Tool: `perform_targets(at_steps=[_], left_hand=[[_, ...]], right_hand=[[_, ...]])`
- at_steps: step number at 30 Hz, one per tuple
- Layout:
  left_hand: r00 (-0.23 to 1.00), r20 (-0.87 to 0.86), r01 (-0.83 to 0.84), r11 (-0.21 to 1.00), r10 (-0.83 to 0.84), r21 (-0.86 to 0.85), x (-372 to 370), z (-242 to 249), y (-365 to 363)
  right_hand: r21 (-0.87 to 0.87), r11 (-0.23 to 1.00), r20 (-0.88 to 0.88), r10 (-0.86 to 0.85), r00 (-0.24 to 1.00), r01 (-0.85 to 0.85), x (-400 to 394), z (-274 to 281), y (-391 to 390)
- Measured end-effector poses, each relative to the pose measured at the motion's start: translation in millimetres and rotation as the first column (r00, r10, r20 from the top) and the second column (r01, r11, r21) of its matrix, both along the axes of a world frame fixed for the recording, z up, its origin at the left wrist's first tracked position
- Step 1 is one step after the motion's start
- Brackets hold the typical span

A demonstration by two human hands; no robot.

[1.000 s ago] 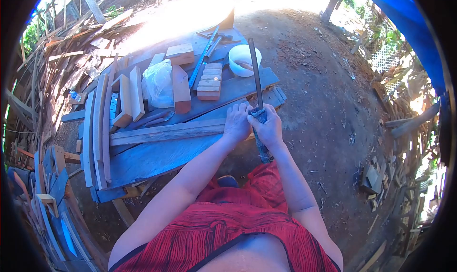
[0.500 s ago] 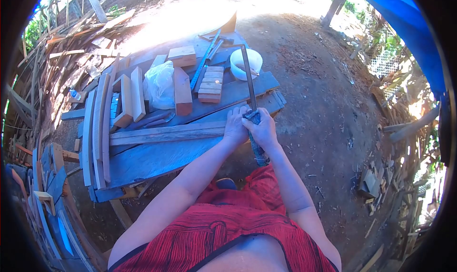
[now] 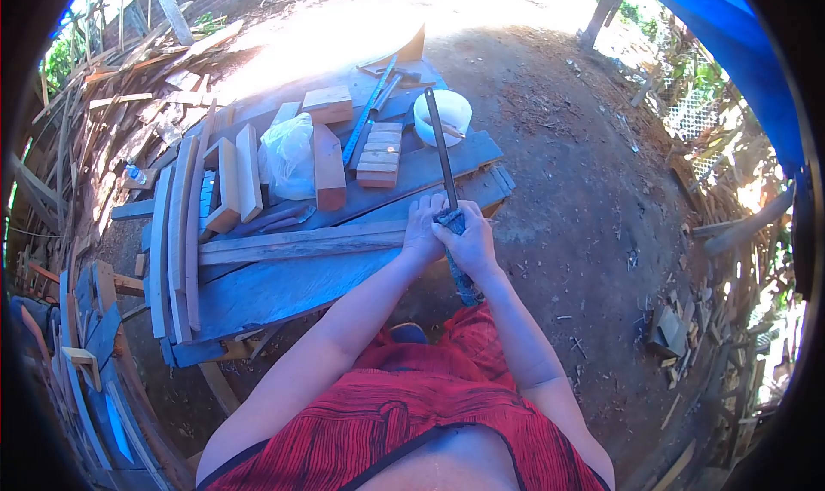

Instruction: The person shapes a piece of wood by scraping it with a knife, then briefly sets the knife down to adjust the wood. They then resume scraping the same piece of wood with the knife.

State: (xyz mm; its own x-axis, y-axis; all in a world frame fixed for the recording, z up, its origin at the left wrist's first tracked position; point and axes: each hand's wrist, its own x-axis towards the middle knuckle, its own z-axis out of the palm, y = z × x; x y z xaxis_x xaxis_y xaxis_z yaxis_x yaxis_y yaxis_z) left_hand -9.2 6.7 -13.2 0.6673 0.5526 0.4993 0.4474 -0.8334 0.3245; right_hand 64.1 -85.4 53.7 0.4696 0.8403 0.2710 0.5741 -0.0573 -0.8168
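A long dark metal bar [image 3: 443, 147] with a cloth-like wrapped grip rises over the bench and points away from me. My right hand [image 3: 465, 235] is closed around the wrapped part, thumb across it; the wrapped lower end [image 3: 465, 286] hangs below the fist. Right beside it, my left hand [image 3: 424, 228] lies over the near end of a long wooden strip [image 3: 318, 242], fingers over its far side. The left thumb is hidden, and the two hands touch or nearly touch. Behind the bar stands a white bucket [image 3: 455, 117].
The plank bench [image 3: 275, 286] carries wood blocks [image 3: 328, 168], a clear plastic bag [image 3: 290, 156], a hammer [image 3: 386, 94], a blue ruler-like strip [image 3: 368, 113] and curved wooden pieces [image 3: 179, 233]. Scrap wood [image 3: 82, 147] is heaped at left. Bare ground [image 3: 576, 233] lies right.
The bar has turned in my right hand: its bent upper end pointed left before and now looks almost straight. The right hand has shifted slightly left. The left hand stays on the strip.
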Motion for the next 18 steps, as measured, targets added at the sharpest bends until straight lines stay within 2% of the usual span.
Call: perform_targets(at_steps=[6,8,9,11,12,14,15,17,18], left_hand=[[0.998,-0.058,-0.034,0.999,0.037,0.041,0.4,6.7,-2.6],[1.000,-0.002,-0.007,1.000,0.007,0.029,-1.0,13.3,-3.6],[1.000,-0.003,-0.009,0.999,0.009,0.031,-0.6,14.5,-3.7],[1.000,0.023,-0.020,1.000,0.020,-0.016,1.7,15.0,-5.7],[1.000,0.019,-0.015,1.000,0.016,-0.019,2.0,15.3,-6.4],[0.999,0.023,-0.047,0.998,0.048,-0.037,3.4,15.3,-7.6],[0.999,0.010,-0.035,0.998,0.035,-0.046,4.3,14.6,-7.8],[0.997,0.070,-0.048,0.997,0.044,0.053,5.1,11.8,-7.1],[0.998,0.052,-0.030,0.999,0.028,0.040,5.6,10.2,-6.8]], right_hand=[[0.035,0.999,0.044,-0.001,0.999,-0.001,-3.9,-4.2,-5.9],[0.072,0.997,-0.082,0.017,0.997,-0.011,-6.6,6.1,-15.7],[0.074,0.997,-0.083,0.020,0.996,-0.014,-5.0,2.8,-21.1],[0.022,0.998,-0.293,-0.041,0.955,0.050,5.7,-10.8,-37.3],[0.019,0.998,-0.296,-0.047,0.954,0.055,14.0,-20.6,-46.6],[-0.151,0.977,-0.161,-0.177,0.971,0.153,30.7,-40.2,-69.2],[-0.163,0.973,-0.171,-0.191,0.967,0.163,36.3,-43.3,-80.4],[-0.340,0.921,0.006,-0.199,0.980,0.190,43.4,-48.8,-101.6],[-0.432,0.881,0.044,-0.194,0.980,0.193,44.8,-48.4,-109.5]])
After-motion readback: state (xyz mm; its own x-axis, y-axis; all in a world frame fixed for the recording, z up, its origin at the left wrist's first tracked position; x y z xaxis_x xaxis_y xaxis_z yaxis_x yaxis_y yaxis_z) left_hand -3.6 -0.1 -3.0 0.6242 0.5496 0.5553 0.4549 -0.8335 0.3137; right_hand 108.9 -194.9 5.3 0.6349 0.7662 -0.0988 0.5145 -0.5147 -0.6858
